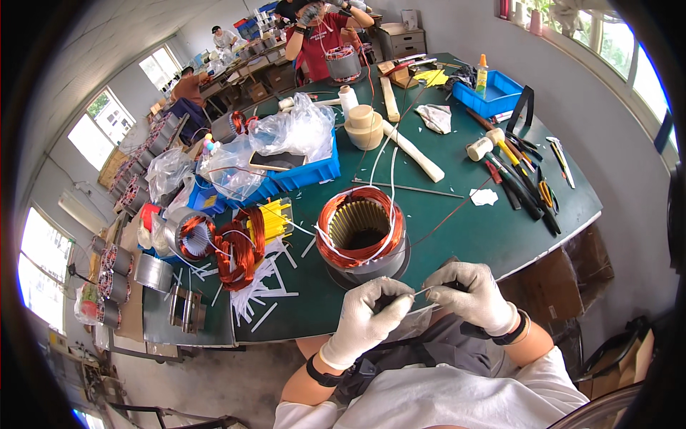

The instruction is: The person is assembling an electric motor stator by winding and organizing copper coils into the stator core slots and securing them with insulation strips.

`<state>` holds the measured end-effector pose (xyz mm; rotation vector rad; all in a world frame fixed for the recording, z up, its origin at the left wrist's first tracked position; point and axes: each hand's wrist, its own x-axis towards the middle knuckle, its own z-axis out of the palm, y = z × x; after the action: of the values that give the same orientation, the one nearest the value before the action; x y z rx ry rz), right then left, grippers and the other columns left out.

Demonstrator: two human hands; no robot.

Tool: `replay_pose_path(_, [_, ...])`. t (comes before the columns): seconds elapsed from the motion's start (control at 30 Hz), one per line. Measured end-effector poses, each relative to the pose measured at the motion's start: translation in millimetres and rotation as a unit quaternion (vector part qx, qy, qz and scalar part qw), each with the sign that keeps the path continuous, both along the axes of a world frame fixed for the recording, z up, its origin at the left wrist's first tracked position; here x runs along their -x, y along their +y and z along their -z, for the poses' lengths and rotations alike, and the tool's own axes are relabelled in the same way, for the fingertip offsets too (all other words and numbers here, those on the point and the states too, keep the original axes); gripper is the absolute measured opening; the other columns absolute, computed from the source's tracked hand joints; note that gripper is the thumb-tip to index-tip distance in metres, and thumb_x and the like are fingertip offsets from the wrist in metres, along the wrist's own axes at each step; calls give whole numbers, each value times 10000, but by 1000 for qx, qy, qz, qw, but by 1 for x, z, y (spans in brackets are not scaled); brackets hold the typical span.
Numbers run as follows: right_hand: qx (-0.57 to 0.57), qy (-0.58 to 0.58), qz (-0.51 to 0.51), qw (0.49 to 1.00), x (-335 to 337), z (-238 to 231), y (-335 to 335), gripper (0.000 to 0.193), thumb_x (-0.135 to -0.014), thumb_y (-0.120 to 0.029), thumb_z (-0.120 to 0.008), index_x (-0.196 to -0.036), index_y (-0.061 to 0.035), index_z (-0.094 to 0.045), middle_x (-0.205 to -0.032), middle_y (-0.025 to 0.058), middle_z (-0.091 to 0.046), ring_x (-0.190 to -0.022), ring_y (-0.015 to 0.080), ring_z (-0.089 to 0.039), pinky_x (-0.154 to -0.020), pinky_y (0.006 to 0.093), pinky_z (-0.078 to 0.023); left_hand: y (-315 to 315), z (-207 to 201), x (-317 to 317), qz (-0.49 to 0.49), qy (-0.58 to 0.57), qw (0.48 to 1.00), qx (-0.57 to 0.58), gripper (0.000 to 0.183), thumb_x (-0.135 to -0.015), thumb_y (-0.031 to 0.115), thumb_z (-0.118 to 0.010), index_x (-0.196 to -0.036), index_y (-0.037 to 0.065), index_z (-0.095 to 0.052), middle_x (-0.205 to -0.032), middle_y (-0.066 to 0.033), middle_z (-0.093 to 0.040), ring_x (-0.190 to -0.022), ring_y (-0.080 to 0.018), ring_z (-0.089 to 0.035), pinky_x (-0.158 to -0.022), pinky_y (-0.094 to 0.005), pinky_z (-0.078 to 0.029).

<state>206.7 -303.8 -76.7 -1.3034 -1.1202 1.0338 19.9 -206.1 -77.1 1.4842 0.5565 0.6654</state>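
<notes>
My left hand (371, 312) and my right hand (473, 294), both in white gloves, are close together over the table's near edge. Their fingertips pinch a thin, pale wire-like strand (421, 290) stretched between them; its exact kind is too small to make out. Just beyond my left hand stands a motor stator (369, 270), a grey cylinder with a ring of copper windings at its top and yellow slot liners inside. White sleeving (392, 193) runs around the windings and rises from them. One thin copper-coloured wire slants away to the right.
To the left lie copper coils (239, 250), yellow strips (270, 223), white strips (261, 292) and blue bins (307, 171) with plastic bags. Mallets (480, 149), pliers (548, 194) and a blue tray (493, 96) lie to the right. A person in red (321, 48) works across the green table (457, 236).
</notes>
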Motion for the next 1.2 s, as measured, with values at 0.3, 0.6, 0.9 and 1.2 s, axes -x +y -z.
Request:
replay_pose_path(0.3, [-62,-41,30,997,-7,-16,-1,110,-805,-49,-719,-896,13,-711,-826,67,-672,-713,92,-588,-632,240,-469,0,-3,0,25,-10,999,18,59,-848,-30,-576,-829,12,-613,-709,26,-575,-576,-5,-474,-516,-166,-372])
replay_pose_path(0.6, [-119,20,47,992,-6,-17,-3,77,-801,-30,-706,-856,24,-695,-783,50,-652,-679,82,-560,-602,233,-450,0,-3,-9,28,-20,996,-78,99,-823,-60,-546,-802,23,-595,-710,19,-574,-562,-16,-491,-508,-175,-383])
replay_pose_path(0.9, [-83,-15,47,995,-19,-37,7,69,-828,-50,-682,-859,12,-677,-813,19,-659,-700,66,-570,-639,220,-468,5,-18,-22,65,2,994,86,353,-895,324,-696,-994,-11,-647,-781,-56,-666,-498,-24,-453,-436,-178,-322])
replay_pose_path(1.2, [-61,101,5,993,-33,-43,15,121,-857,-84,-658,-910,25,-663,-864,41,-678,-784,73,-599,-724,233,-491,12,-21,-26,88,-19,980,175,314,-967,227,-566,-1168,-6,-631,-982,-104,-711,-498,-7,-474,-431,-153,-347])
